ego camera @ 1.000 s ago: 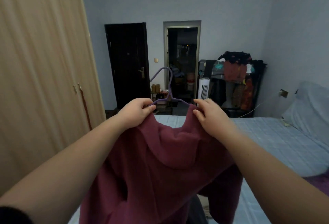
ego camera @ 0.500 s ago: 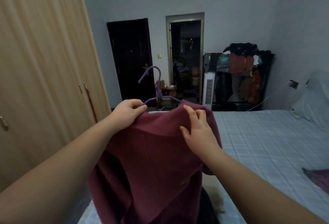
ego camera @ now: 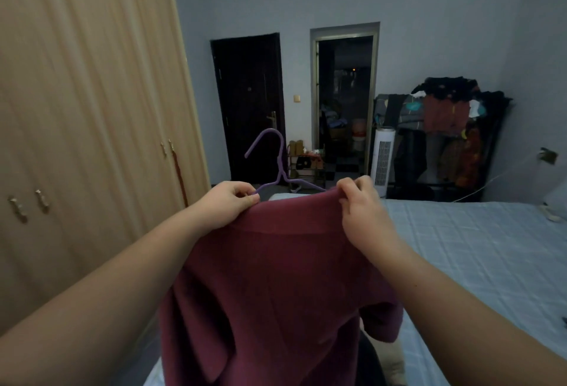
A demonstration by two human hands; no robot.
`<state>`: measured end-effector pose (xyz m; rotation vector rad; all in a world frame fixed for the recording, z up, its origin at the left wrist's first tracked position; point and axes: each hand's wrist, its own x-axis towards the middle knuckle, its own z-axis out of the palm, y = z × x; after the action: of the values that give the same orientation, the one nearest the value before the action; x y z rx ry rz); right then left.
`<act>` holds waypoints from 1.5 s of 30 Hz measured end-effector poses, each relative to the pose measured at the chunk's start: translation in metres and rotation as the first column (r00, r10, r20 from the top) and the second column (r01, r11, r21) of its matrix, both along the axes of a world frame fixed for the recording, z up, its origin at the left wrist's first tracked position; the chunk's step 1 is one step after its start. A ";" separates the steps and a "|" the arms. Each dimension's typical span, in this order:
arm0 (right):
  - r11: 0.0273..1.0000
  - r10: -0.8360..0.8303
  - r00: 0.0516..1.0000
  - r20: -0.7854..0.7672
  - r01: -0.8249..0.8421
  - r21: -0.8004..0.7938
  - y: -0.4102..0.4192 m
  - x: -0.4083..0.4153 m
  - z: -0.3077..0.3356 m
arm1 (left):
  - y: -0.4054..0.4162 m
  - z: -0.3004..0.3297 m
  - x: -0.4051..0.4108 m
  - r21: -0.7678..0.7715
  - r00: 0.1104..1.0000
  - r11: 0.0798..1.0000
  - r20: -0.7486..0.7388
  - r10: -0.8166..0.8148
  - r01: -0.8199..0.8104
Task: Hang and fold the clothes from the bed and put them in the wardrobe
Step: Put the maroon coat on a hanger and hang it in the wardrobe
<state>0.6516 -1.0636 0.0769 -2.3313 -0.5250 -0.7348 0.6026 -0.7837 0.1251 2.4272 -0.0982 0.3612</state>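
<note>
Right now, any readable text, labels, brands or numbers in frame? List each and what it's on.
None readable.
Maroon garment: no print or tag visible.
Purple hanger: no marking visible.
Wardrobe: plain wood doors, no labels.
White tower fan: any marking too small and dim to read.
Clothes on the far rack: coloured patches, too blurred to read.

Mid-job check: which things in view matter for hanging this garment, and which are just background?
In the job: maroon garment, purple hanger, left hand, right hand, wardrobe, bed.

Just about: clothes rack, tower fan, dark door, shoe shelf.
</note>
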 end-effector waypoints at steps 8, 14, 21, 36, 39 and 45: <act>0.985 0.149 0.984 -0.100 -0.139 0.101 0.005 0.011 0.038 | 0.002 0.008 -0.011 -0.027 0.980 0.990 0.152 -0.132 0.137; 0.945 0.175 0.939 -0.294 -0.244 -0.216 0.010 0.006 0.039 | 0.009 0.006 -0.015 -0.027 0.972 0.999 0.235 -0.023 0.030; 0.968 0.169 0.974 -0.153 -0.193 -0.160 0.007 0.013 0.033 | 0.042 0.012 -0.017 -0.124 0.992 0.991 0.121 -0.032 0.047; 0.943 0.158 0.969 -0.188 -0.204 -0.261 -0.010 0.007 0.035 | 0.038 -0.018 -0.005 0.362 0.997 0.932 0.055 -0.051 0.027; 0.943 0.179 0.965 -0.189 -0.224 -0.248 -0.001 0.004 0.038 | 0.022 -0.012 -0.002 0.393 0.993 0.919 0.093 -0.076 0.033; 0.929 0.332 0.917 -0.219 -0.359 -0.094 0.019 -0.001 0.060 | 0.003 0.004 -0.005 0.316 0.939 0.937 0.342 0.036 -0.151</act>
<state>0.6502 -1.0445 0.1365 -2.3092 -0.8894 -0.3020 0.5975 -0.7803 0.1292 2.6914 -0.2057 0.8617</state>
